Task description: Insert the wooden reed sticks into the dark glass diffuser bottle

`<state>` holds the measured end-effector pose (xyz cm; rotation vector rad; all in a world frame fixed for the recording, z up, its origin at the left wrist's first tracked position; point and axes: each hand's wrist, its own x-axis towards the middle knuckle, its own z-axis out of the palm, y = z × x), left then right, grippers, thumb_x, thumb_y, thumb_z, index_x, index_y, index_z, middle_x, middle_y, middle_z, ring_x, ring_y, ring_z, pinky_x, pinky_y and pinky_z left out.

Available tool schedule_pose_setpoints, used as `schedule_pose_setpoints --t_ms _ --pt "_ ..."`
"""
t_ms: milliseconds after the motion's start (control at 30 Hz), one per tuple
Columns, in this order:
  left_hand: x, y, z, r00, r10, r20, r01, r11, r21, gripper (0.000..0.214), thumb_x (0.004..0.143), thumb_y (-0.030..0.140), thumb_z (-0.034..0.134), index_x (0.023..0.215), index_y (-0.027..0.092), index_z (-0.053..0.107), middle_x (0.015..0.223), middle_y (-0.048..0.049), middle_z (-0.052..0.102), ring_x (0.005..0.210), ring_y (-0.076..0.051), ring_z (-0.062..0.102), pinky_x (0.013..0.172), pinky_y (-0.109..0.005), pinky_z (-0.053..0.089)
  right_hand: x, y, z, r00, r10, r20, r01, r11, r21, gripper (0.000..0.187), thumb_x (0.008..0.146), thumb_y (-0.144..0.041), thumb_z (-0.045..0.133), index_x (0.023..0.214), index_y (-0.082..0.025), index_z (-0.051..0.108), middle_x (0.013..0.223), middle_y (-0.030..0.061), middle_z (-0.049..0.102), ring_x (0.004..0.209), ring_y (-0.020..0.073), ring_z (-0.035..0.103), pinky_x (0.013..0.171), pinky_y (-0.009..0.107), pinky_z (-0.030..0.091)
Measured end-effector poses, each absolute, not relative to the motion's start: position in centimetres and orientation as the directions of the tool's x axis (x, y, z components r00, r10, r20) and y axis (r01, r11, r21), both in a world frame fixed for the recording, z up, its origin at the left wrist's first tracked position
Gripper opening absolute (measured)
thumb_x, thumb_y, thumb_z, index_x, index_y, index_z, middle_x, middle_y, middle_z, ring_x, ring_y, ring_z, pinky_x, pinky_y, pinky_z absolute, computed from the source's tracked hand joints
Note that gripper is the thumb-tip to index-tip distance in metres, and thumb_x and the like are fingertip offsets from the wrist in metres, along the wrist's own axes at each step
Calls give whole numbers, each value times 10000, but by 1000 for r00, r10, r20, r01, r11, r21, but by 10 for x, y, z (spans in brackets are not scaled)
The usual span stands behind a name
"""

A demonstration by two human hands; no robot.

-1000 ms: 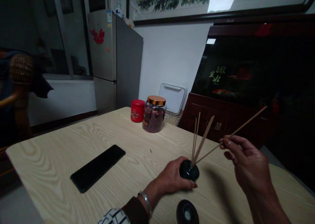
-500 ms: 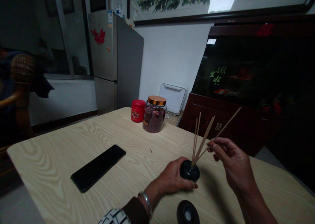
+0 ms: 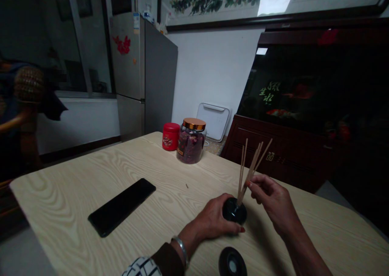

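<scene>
From where I stand, both hands are busy at the near right part of the pale wood-grained table. The left hand is wrapped around the left side of a small dark round bottle, thumb on the near side, gripping it as it stands upright. Several thin sticks rise from its mouth, fanning out, most of them leaning right. The right hand pinches one stick between thumb and fingertips, just above the bottle on its right; that one tilts furthest right, and its lower end is too crowded by the others for me to make out.

Nearer the table's edge, just short of the bottle, lies a dark round disc with a pale centre. A black phone lies flat to the left, well apart from the hands. At the far side, a red canister stands just beside a copper-lidded jar, to its left. Beyond, on the right, orange fish show in a dark tank.
</scene>
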<state>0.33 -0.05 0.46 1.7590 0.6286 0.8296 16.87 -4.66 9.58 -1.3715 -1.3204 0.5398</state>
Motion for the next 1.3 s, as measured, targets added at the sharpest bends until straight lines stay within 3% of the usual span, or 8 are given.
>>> schedule_pose_setpoints --t_ms 167,533,600,733,900,1067,1300 --pt "4 0 4 622 750 226 29 -311 950 680 546 378 872 1139 176 608 965 -41 653 860 -198 582 727 -273 452 164 -47 95 228 920 318 413 205 -887 333 717 -486 737 756 -177 620 632 -16 572 533 113 492 482 237 387" --pt "4 1 2 625 743 240 23 -324 946 680 545 386 865 1138 174 607 964 -41 652 879 -209 589 748 -292 462 177 -46 88 73 973 219 543 145 -827 260 790 -443 664 775 -199 575 635 -27 538 577 131 490 532 257 405" --pt "4 1 2 621 746 243 34 -335 941 693 547 386 864 1153 178 600 993 -52 654 904 -224 594 772 -309 467 181 -51 90 55 979 197 564 132 -815 269 745 -406 710 873 -208 583 697 -22 567 618 142 529 571 266 440" --pt "6 3 -1 609 752 252 -2 -317 948 940 519 347 886 1341 210 451 1156 -99 622 1037 -271 589 892 -376 464 185 -58 86 -50 996 77 626 91 -775 573 662 -312 777 1179 -247 540 1012 36 644 820 194 621 719 310 497" --pt "10 7 -8 613 733 293 -141 -264 954 1169 480 270 911 1447 201 259 1320 -158 508 1128 -281 573 982 -412 450 180 -52 71 -171 985 32 627 134 -767 527 679 -253 745 1183 -245 594 1140 61 672 1029 257 614 897 375 459" --pt "9 9 -12 562 785 261 -49 -284 958 1228 489 299 911 1485 206 198 1401 -186 418 1253 -329 471 1037 -474 404 186 -42 61 -50 992 113 718 114 -686 387 679 -304 735 1053 -238 663 1005 58 713 931 262 637 830 360 464" --pt "6 9 -10 539 800 265 -5 -311 950 922 668 247 799 1440 192 298 1307 -156 507 1185 -272 513 1011 -427 421 218 -7 45 176 956 234 820 -11 -572 413 702 -464 687 1035 -224 649 944 57 709 865 251 648 751 332 459"
